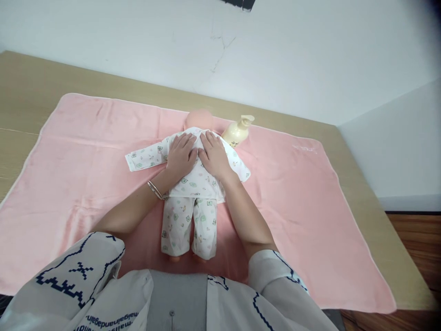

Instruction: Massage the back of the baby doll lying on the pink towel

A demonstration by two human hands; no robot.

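Note:
A baby doll [191, 193] in white printed pyjamas lies on its back on a pink blanket [86, 151], head away from me and feet towards me. My left hand [181, 154] rests flat on the doll's chest, fingers stretched out. Beside it, my right hand [214, 155] also lies flat on the chest, fingers stretched towards the collar. Neither hand holds anything. A metal bangle [155, 190] sits on my left wrist.
A cream pump bottle [237, 130] lies on the blanket just right of the doll's head. The blanket covers most of a wooden table [24, 82] against a white wall. The table's right edge drops to a wooden floor [418, 239].

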